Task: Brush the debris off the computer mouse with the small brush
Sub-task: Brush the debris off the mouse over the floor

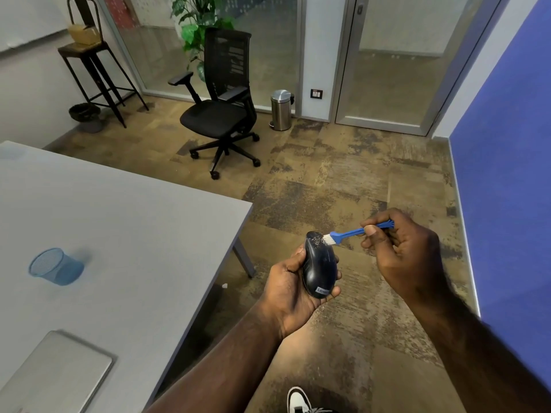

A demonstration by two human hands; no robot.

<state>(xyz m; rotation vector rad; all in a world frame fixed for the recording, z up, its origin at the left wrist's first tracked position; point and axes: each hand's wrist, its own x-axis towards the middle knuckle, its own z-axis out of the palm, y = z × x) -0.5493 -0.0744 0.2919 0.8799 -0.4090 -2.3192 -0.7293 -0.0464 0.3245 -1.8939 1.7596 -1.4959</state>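
My left hand point(287, 289) cups a black computer mouse point(319, 265) from below, holding it over the floor to the right of the table. Pale specks of debris lie on the mouse's far end. My right hand point(401, 248) pinches the blue handle of a small brush point(346, 234) between thumb and fingers. The brush's white bristles touch the speckled far end of the mouse from the right.
A grey table point(134, 228) fills the left, bearing a blue mesh cup point(53, 266) and a closed silver laptop point(56, 374). A black office chair point(222, 114) and a steel bin point(281, 110) stand beyond. A blue wall point(507, 174) runs along the right.
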